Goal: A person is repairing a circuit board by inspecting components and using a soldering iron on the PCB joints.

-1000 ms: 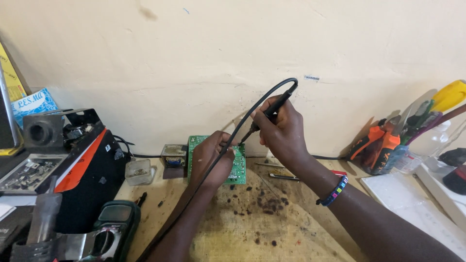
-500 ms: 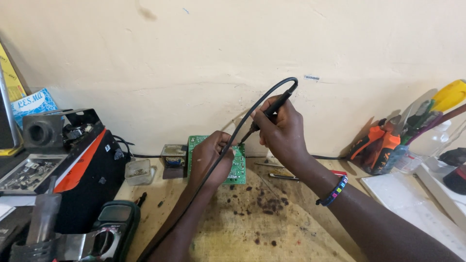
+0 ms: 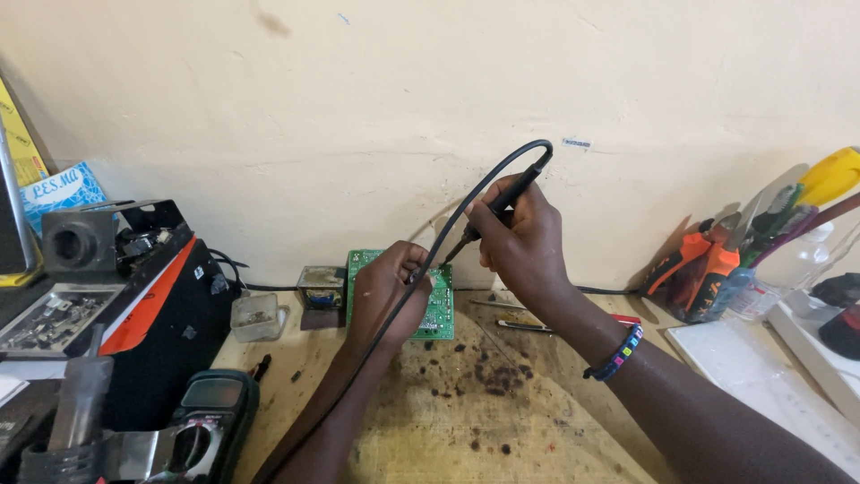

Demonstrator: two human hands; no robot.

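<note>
A green circuit board [image 3: 441, 309] stands tilted on the wooden bench against the wall. My left hand [image 3: 387, 291] grips it from the front and covers most of its face. My right hand [image 3: 520, 242] holds a black soldering iron [image 3: 502, 202] like a pen, tip pointing down-left at the board's upper part beside my left fingers. The iron's black cable [image 3: 448, 235] arcs over from its top end and runs down across my left forearm. A beaded bracelet [image 3: 616, 353] sits on my right wrist.
A black open device [image 3: 134, 287] and a dark multimeter [image 3: 208, 421] lie at the left. A small clear pot [image 3: 255, 315] and a small transformer [image 3: 321, 289] stand beside the board. Orange-handled tools [image 3: 699, 269] and a yellow-handled tool [image 3: 829, 175] stand at the right. A metal tool [image 3: 524, 326] lies behind my wrist.
</note>
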